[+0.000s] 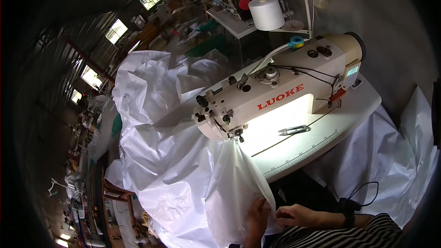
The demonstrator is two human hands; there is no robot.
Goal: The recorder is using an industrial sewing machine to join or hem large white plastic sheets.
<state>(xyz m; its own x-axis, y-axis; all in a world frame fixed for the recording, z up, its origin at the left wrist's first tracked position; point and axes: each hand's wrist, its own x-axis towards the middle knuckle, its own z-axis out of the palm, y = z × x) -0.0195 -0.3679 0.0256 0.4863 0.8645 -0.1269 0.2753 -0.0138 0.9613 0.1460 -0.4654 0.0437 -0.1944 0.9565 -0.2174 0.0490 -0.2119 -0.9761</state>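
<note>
A large sheet of shiny white fabric [174, 174] runs under the needle end of a sewing machine [285, 87] and hangs over the table's front edge. At the sheet's right-hand edge, low in the picture, my left hand [258, 213] is closed with the fabric edge pinched in its fingers. Close beside it, my right hand [296, 215] has its fingers bent toward the same edge; its fingertips are partly hidden, and whether they grip the cloth is unclear. Thread snips [294, 130] lie on the lit machine bed, away from both hands.
A white thread cone [266, 14] stands behind the machine. More white fabric [367, 156] hangs at the right of the table [317, 149], near a black cable [367, 195]. The sheet also heaps up on the left. A wooden stool [117, 193] stands at lower left.
</note>
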